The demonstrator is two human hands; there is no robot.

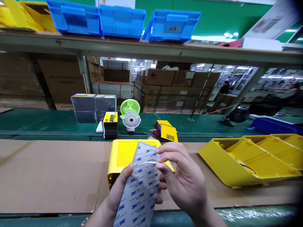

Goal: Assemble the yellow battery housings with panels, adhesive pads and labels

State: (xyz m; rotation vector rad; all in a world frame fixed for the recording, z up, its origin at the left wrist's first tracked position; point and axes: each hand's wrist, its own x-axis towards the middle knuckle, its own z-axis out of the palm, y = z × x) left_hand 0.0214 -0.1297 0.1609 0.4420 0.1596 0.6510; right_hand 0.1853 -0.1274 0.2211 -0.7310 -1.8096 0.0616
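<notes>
A flat panel backed with 3M-printed adhesive liner (139, 192) is tilted upright in front of me. My left hand (118, 189) grips it, thumb on its left edge and fingertips showing past the right edge. At the upper right of the panel, my right hand (182, 176) pinches a thin white strip (152, 162) between thumb and fingers. Whether that strip is a lifted edge of the liner I cannot tell. Behind the panel, partly hidden by it and my hands, stands a yellow plastic housing (125, 151) on the cardboard-covered bench (54, 176).
Several yellow housings (227, 164) lie open side on the right. Beyond the cardboard stand a white fan (131, 121), a green fan (130, 106), a stack of black-and-yellow boxes (110, 124) and yellow cards (168, 132). Blue bins (121, 22) sit on the shelf above.
</notes>
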